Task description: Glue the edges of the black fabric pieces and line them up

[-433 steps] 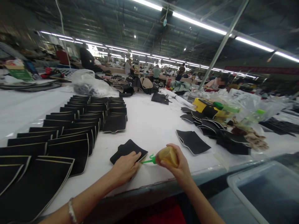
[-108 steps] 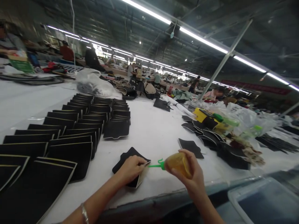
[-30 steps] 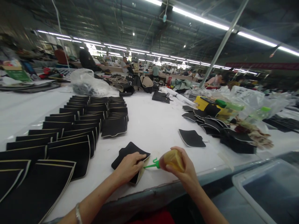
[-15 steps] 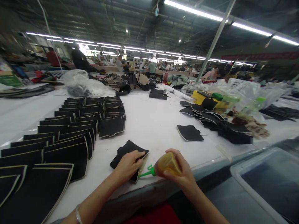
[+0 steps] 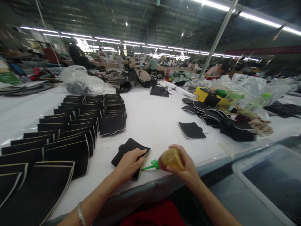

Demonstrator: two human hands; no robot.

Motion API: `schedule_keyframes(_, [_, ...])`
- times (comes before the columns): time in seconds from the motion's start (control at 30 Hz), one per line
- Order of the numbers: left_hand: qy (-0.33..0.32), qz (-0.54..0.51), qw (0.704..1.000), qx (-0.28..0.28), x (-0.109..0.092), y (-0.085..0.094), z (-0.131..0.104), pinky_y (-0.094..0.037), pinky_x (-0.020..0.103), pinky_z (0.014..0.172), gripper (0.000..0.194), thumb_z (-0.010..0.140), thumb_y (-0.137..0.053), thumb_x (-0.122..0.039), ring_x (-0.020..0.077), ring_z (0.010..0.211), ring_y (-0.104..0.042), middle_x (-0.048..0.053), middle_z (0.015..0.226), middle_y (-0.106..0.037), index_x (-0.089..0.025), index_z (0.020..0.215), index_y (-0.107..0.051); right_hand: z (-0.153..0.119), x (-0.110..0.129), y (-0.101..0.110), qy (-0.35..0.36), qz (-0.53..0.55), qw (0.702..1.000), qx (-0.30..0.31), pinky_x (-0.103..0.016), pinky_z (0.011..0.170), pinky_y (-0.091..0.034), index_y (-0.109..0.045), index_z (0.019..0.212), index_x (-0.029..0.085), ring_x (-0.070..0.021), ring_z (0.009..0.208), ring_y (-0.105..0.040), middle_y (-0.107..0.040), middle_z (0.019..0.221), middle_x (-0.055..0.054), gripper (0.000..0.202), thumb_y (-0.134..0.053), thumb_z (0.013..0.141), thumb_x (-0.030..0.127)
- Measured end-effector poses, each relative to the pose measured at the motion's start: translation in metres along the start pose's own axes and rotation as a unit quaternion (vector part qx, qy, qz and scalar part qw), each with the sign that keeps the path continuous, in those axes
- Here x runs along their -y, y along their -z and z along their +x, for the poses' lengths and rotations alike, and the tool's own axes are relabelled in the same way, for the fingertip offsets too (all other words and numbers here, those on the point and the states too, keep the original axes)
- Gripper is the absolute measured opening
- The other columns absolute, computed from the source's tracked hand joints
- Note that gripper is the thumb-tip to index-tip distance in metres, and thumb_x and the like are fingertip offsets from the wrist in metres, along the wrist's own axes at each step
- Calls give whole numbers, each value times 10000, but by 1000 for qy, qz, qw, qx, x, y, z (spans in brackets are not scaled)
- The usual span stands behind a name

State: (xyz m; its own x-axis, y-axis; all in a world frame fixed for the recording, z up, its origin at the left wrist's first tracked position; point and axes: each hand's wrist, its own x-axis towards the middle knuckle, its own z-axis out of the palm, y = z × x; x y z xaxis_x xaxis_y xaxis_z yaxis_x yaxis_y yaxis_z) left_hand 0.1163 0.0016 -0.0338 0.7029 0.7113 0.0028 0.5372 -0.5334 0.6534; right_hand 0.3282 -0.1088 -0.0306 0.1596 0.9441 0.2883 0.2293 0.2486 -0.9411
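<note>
My left hand (image 5: 131, 162) grips a black leather-like panel (image 5: 128, 147) at the table's front edge, fingers across its top. The panel's right side faces the bottle and shows a pale, yellowish edge strip. In my right hand (image 5: 187, 166) is a squeeze bottle (image 5: 171, 159) of amber liquid, tilted almost on its side. Its thin green nozzle (image 5: 150, 166) points left, and the tip meets the panel's edge just below my left fingers. How far my left thumb wraps underneath is hidden.
Overlapping rows of black panels (image 5: 68, 138) cover the table's left side. One panel (image 5: 191, 130) lies alone to the right, before a loose pile (image 5: 211, 116). Behind that stands a yellow container (image 5: 199, 94). A clear plastic bin (image 5: 265, 182) sits at lower right; people work farther back.
The bottle and my right hand have shifted slightly up and right, and the nozzle tip has moved farther up the panel's edge. My left hand keeps its hold on the panel.
</note>
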Motion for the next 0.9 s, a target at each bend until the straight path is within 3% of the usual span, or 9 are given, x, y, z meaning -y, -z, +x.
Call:
schedule_keyframes(0.13, [4, 2, 1000, 3, 0, 0, 1, -372, 243, 709, 408, 892, -374, -242, 152, 792, -551, 16, 831, -581, -199, 1219, -614, 4, -2, 3, 22, -29, 998, -44, -269, 811, -411, -519, 1158, 279, -199, 914, -506, -517, 1077, 7, 519, -787, 722, 368])
schedule_keyframes(0.33, [4, 0, 1000, 8, 0, 2, 2, -378, 250, 708, 408, 888, -378, -243, 154, 785, -551, 14, 828, -582, -192, 1217, -615, -1, -6, 0, 9, 5, 1000, 9, -280, 776, -434, -504, 1179, 269, -205, 873, -522, -529, 1042, 1, 540, -769, 730, 409])
schedule_keyframes(0.53, [9, 5, 1000, 13, 1, 1, 3, -388, 259, 750, 419, 892, -373, -251, 171, 852, -564, 28, 891, -607, -195, 1239, -602, 11, -11, 12, 36, -55, 995, -70, -303, 840, -421, -515, 1155, 253, -224, 933, -513, -517, 1089, -17, 529, -782, 720, 388])
schedule_keyframes(0.73, [6, 1, 1000, 13, 1, 1, 2, -391, 255, 749, 414, 892, -372, -260, 164, 837, -562, 29, 883, -612, -197, 1220, -617, 7, -6, 12, 36, -38, 999, -9, -282, 793, -438, -509, 1172, 284, -205, 882, -526, -522, 1055, 0, 531, -780, 730, 398])
schedule_keyframes(0.9, [18, 3, 1000, 20, -1, 3, 2, -396, 258, 746, 415, 892, -369, -273, 162, 823, -565, 29, 879, -614, -207, 1219, -616, 9, -7, 14, 42, -70, 995, -51, -307, 834, -427, -511, 1162, 266, -221, 926, -521, -513, 1101, -19, 527, -782, 727, 388])
